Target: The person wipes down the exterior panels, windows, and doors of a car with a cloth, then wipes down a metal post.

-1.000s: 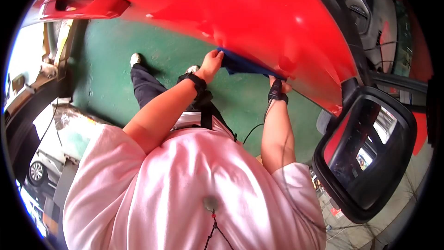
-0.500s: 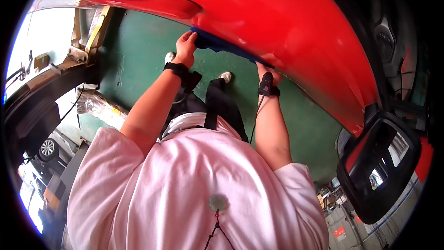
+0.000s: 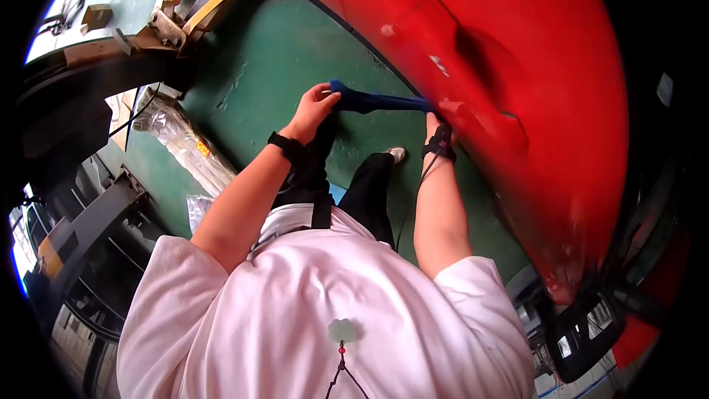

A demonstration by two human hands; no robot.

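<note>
A dark blue cloth (image 3: 378,102) is stretched between my two hands above the floor. My left hand (image 3: 314,111) is closed, pinching the cloth's left end between thumb and fingers. Beside the edge of the red car door (image 3: 517,37), my right hand (image 3: 434,127) holds the other end, its fingers partly hidden. The cloth's right end is close to the door; I cannot tell whether it touches. A black strap circles each wrist, and a thin cable runs from the right one.
The door handle (image 3: 421,11) lies ahead on the right, and the side mirror (image 3: 591,332) at lower right. Left are a lift arm with a yellow bar (image 3: 221,0) and a plastic-wrapped bundle (image 3: 185,144) on the green floor (image 3: 295,44).
The view has swung left along the car, bringing the handle closer. The cloth, earlier along the door's lower edge, now spans out from it, with my left hand farther from the door.
</note>
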